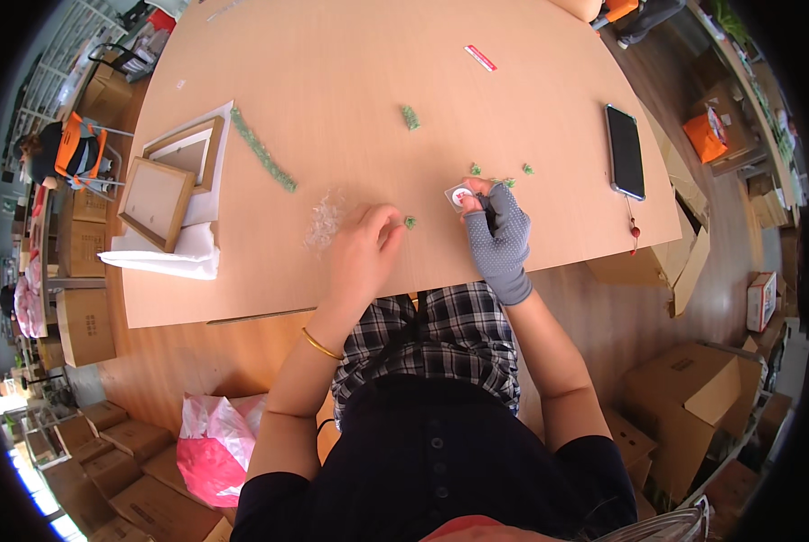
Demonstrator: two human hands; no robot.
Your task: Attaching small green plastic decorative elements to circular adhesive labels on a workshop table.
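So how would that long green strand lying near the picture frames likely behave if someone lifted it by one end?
The long green strand looks thin and slightly bent on the table, so it would probably droop rather than stay straight. It seems light for its length. Its bumpy, tufted surface suggests it should grip fingers rather than slip, though bits like the small green pieces might shed.

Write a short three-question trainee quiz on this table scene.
1. True or false: the right hand wears a grey glove.
2. What lies by the left hand fingertips? A) small green piece B) red pen C) scissors
3. Fill in: the dark phone lies on the person's ____ side of the table.

Key: 1 true; 2 A; 3 right.
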